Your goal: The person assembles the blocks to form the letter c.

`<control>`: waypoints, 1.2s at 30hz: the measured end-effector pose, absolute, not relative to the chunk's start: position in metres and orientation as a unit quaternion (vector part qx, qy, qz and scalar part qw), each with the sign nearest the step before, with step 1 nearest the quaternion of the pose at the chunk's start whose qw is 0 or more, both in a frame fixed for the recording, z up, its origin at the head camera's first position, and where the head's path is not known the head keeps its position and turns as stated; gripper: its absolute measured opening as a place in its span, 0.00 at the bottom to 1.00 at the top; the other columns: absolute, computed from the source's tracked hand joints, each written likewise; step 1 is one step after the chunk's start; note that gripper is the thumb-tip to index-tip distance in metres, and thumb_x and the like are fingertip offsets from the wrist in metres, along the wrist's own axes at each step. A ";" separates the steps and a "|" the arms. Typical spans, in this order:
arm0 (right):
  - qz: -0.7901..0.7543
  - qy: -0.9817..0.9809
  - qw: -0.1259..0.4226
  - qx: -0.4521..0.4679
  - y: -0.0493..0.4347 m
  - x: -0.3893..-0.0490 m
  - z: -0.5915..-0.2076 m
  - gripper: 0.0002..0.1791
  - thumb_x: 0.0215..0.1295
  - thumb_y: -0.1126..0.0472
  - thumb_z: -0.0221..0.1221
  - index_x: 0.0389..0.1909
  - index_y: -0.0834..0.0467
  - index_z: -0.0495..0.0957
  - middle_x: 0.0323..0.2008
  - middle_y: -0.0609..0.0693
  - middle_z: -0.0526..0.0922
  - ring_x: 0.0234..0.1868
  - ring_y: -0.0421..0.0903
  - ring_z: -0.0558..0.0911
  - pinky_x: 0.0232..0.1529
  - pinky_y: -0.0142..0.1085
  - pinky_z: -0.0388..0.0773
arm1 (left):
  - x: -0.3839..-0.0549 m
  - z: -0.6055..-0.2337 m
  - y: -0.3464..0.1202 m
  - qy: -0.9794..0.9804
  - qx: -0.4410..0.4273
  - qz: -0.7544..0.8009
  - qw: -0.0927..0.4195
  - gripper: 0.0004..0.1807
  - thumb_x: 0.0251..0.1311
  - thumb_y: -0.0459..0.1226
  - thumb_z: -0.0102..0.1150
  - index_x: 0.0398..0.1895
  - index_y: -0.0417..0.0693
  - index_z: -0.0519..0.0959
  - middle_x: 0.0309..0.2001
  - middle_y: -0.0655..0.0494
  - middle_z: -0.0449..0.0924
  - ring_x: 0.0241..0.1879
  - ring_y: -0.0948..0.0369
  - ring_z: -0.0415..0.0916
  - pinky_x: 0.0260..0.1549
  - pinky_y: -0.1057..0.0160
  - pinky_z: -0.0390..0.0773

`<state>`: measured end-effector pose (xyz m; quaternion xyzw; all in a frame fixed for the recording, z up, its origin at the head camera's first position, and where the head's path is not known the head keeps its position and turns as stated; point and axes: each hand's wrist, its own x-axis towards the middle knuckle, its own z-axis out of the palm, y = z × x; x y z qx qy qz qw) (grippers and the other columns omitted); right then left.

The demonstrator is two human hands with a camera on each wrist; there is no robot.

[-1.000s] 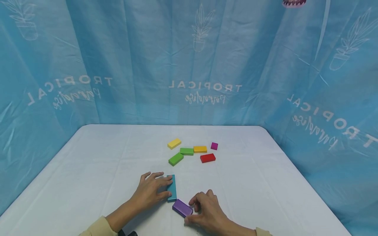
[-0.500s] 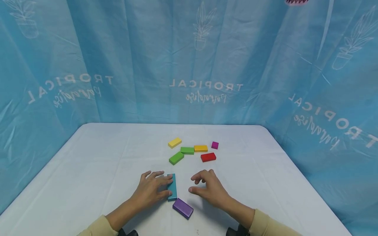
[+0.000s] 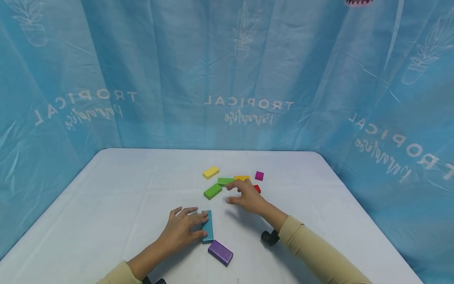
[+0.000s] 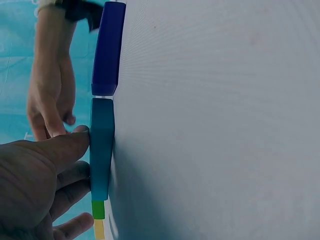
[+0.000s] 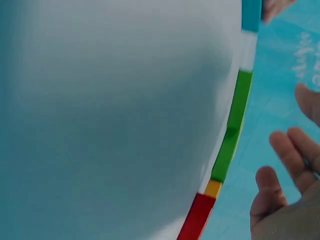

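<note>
In the head view a teal block [image 3: 209, 228] lies lengthwise on the white table, with my left hand [image 3: 181, 232] resting its thumb and fingertips on it. Those fingertips [image 4: 80, 170] also meet the block in the left wrist view. A purple block [image 3: 220, 253] lies at an angle by the teal one's near end. My right hand [image 3: 250, 197], holding nothing, is over the far group with thumb and fingers spread apart. It partly covers a red block [image 3: 257, 189] and overlaps an orange block [image 3: 242, 178]. Two green blocks [image 3: 213, 191] lie just left of it.
Farther back are a yellow block [image 3: 211, 172] on the left and a small magenta block [image 3: 259, 175] on the right. A blue printed curtain [image 3: 177, 79] hangs around the table's back and sides. A black wrist camera [image 3: 270, 238] sits below the right sleeve.
My right hand has left the purple block and moved away from me to the far blocks, its fingers opening. My left hand stays at the teal block.
</note>
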<state>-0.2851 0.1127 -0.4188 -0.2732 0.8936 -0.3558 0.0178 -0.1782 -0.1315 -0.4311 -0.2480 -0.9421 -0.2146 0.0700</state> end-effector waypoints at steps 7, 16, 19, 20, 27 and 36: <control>-0.306 0.912 0.042 -0.269 0.098 -0.317 -0.416 0.25 0.60 0.56 0.67 0.59 0.50 0.77 0.58 0.44 0.76 0.52 0.48 0.67 0.46 0.40 0.72 | -0.178 -0.431 -0.132 -0.941 -0.249 -0.219 0.071 0.24 0.53 0.47 0.69 0.52 0.48 0.82 0.57 0.57 0.78 0.63 0.48 0.66 0.58 0.32 0.51; -0.271 0.923 0.056 -0.266 0.088 -0.340 -0.420 0.23 0.60 0.54 0.66 0.58 0.45 0.79 0.57 0.42 0.76 0.50 0.45 0.65 0.43 0.39 0.70 | -0.178 -0.432 -0.133 -0.941 -0.248 -0.217 0.071 0.24 0.53 0.47 0.69 0.53 0.48 0.82 0.57 0.58 0.78 0.63 0.48 0.66 0.58 0.32 0.51; -0.262 0.923 0.061 -0.277 0.084 -0.343 -0.421 0.24 0.59 0.55 0.67 0.58 0.44 0.79 0.57 0.42 0.77 0.49 0.45 0.65 0.43 0.39 0.69 | -0.178 -0.431 -0.133 -0.941 -0.249 -0.218 0.071 0.24 0.53 0.47 0.69 0.53 0.48 0.82 0.57 0.58 0.78 0.63 0.48 0.66 0.58 0.32 0.51; -0.260 0.922 0.064 -0.279 0.083 -0.343 -0.422 0.24 0.59 0.56 0.67 0.58 0.44 0.79 0.57 0.42 0.77 0.49 0.46 0.64 0.43 0.39 0.68 | -0.178 -0.431 -0.133 -0.941 -0.249 -0.218 0.070 0.24 0.53 0.47 0.69 0.53 0.48 0.82 0.57 0.58 0.78 0.63 0.48 0.66 0.58 0.32 0.51; -0.238 0.925 0.088 -0.282 0.075 -0.348 -0.423 0.24 0.58 0.57 0.67 0.57 0.40 0.80 0.55 0.40 0.76 0.48 0.46 0.64 0.44 0.40 0.67 | -0.178 -0.432 -0.133 -0.938 -0.253 -0.226 0.066 0.24 0.53 0.47 0.69 0.52 0.48 0.82 0.57 0.57 0.78 0.62 0.47 0.66 0.57 0.31 0.51; -0.189 0.929 0.098 -0.302 0.071 -0.352 -0.425 0.21 0.61 0.57 0.65 0.55 0.37 0.80 0.52 0.38 0.77 0.50 0.45 0.63 0.45 0.40 0.66 | -0.178 -0.430 -0.134 -0.940 -0.251 -0.225 0.060 0.24 0.54 0.48 0.68 0.53 0.48 0.82 0.58 0.57 0.77 0.63 0.47 0.65 0.58 0.31 0.49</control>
